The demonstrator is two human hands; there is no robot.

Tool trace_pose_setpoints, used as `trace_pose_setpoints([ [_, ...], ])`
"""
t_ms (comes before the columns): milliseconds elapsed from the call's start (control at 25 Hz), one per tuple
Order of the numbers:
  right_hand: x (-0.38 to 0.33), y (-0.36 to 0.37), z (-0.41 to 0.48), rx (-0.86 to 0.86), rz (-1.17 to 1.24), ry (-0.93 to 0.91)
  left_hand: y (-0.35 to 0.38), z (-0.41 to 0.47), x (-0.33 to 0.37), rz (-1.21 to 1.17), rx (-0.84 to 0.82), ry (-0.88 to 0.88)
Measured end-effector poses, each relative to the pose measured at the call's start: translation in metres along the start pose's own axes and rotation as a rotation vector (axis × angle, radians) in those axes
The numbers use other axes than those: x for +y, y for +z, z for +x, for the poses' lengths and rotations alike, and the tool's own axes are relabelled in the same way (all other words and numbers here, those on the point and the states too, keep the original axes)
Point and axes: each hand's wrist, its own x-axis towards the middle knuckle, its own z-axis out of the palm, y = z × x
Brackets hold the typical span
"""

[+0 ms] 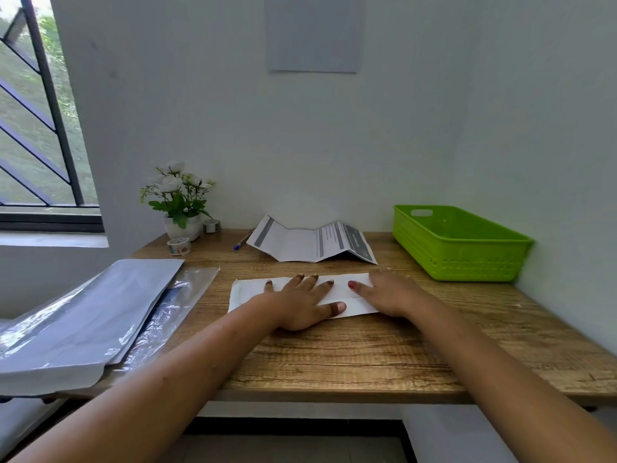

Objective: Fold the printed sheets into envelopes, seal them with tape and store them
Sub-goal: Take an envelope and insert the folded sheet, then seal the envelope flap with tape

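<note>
The folded sheet [248,290] is found lying flat at mid-worktop [367,355], held down under both hands. The left hand [300,304] and the right hand [384,292] are spread flat upon it, with nothing gripped. The paper is judged light, thin, readily creased and liable to slide on the wood. It is best pinched at a free edge or corner.

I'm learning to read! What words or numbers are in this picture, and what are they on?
Nothing can be read here.
Creased printed sheet: rows of print, too small and blurred.
Nearer tape roll: coloured pattern, too small to tell letters.
Folded sheet at the front: no print shows.
</note>
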Motion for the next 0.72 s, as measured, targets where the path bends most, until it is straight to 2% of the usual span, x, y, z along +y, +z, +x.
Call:
trace_pose_setpoints([
  [80, -0.022, -0.006, 0.001, 0.100, 0.067, -0.092, -0.011, 0.001, -0.021, -0.065, 0.087, 0.006],
  [160, -0.058, -0.012, 0.004, 0.102, 0.130, -0.225, -0.029, 0.003, -0.057, -0.050, 0.204, -0.052],
  [240, -0.103, -0.014, 0.010, 0.065, 0.134, -0.335, -0.046, -0.002, -0.096, -0.072, 0.315, -0.170],
  [360, -0.167, -0.007, 0.032, 0.057, 0.204, -0.458, -0.058, -0.016, -0.156, -0.263, 0.469, -0.374],
  [520, -0.233, 0.006, 0.066, 0.002, 0.326, -0.493, -0.039, -0.028, -0.220, -0.486, 0.630, -0.618],
  [720, -0.280, 0.017, 0.105, -0.023, 0.316, -0.470, -0.004, -0.014, -0.248, -0.408, 0.626, -0.644],
])
